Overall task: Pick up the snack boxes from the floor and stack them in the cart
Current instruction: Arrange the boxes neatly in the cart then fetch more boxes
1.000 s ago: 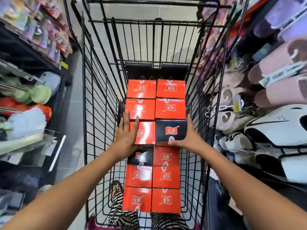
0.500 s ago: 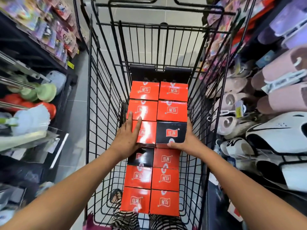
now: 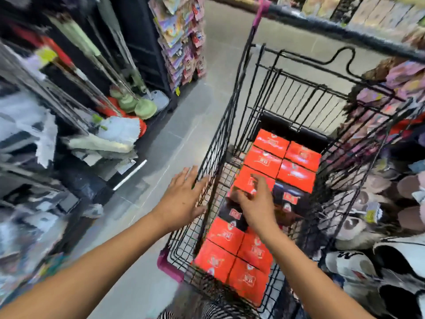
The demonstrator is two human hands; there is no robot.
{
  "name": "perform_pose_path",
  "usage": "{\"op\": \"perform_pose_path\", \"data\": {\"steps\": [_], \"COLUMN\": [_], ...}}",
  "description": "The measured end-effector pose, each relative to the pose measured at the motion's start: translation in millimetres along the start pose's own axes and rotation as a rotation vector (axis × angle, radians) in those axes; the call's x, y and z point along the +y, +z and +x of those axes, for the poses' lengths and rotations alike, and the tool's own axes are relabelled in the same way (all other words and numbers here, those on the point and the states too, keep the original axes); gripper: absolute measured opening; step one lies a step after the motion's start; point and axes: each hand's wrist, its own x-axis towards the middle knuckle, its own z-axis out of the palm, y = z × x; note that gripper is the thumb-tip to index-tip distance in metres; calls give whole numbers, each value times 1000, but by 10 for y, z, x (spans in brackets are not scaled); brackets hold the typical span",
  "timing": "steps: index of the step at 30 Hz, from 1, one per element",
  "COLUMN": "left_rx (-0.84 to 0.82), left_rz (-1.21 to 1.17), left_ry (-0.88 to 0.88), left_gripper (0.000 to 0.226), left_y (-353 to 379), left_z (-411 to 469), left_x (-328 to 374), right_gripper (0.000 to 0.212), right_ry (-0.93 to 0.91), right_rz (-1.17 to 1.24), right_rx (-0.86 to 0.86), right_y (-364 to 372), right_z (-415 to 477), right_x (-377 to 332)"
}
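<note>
A black wire cart (image 3: 230, 116) holds several red snack boxes (image 3: 262, 161) in two columns, with a black box (image 3: 291, 200) on the right and another black box (image 3: 232, 214) on the left. My right hand (image 3: 256, 204) is inside the cart, its loosely bent fingers lying over the near end of a red box (image 3: 245, 183) in the left column. Outside the cart, my left hand (image 3: 182, 200) is flat with spread fingers, against the left wire wall. The picture is motion-blurred.
Grey tiled floor (image 3: 165, 157) runs along the cart's left side. Mops and cleaning goods (image 3: 128, 104) fill the left shelves. Slippers and shoes (image 3: 372, 217) crowd the racks on the right. Hanging packets (image 3: 181, 42) stand at the aisle's far end.
The view has swung left. My left hand has come off the red box and out over the cart's left wall. My right hand has shifted from the black box to the left column.
</note>
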Motion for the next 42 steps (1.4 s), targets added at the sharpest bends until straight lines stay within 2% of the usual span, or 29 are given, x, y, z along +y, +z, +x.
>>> {"op": "perform_pose_path", "data": {"steps": [4, 8, 12, 13, 15, 18, 23, 28, 32, 37, 40, 42], "left_rx": [144, 289, 355, 363, 393, 412, 415, 439, 372, 332, 307, 291], "left_rz": [-82, -104, -113, -107, -101, -215, -322, -464, -643, -733, -713, -758], "left_ry": [-198, -437, -667, -731, -849, -1089, -1446, -1779, -2009, -2154, -2295, -2318], "left_gripper": [74, 76, 70, 69, 70, 75, 97, 98, 86, 75, 74, 75], "left_y": [-78, 36, 243, 306, 463, 781, 1361, 1959, 2432, 2749, 2821, 2864], "left_z": [-1127, -2461, -3906, -4285, -5021, -6052, -7413, -8208, -8593, -8995, -9192, -9316], "left_x": [-622, -1203, -1539, -1570, -1580, -1486, -1062, -451, -61, 147, 59, -84], "right_gripper": [57, 46, 37, 35, 46, 58, 64, 61, 60, 59, 59, 58], "right_ry": [-195, -335, -504, -540, -581, -693, -949, -1122, -1172, -1212, -1245, -1281], "right_rz": [-45, -85, -239, -291, -392, -520, -729, -939, -1087, -1244, -1313, -1360], "right_rx": [-155, -328, -620, -714, -874, -1040, -1293, -1535, -1660, -1815, -1896, -1923], "right_y": [677, 1425, 2285, 2516, 2959, 3531, 4270, 4783, 5174, 5694, 6101, 6395], "right_z": [-479, -1185, -2099, -2364, -2890, -3675, -4913, -5899, -6541, -7259, -7626, -7866], "right_x": [-555, -1026, -1401, -1464, -1536, -1592, -1550, -1374, -1185, -1043, -1053, -1124]}}
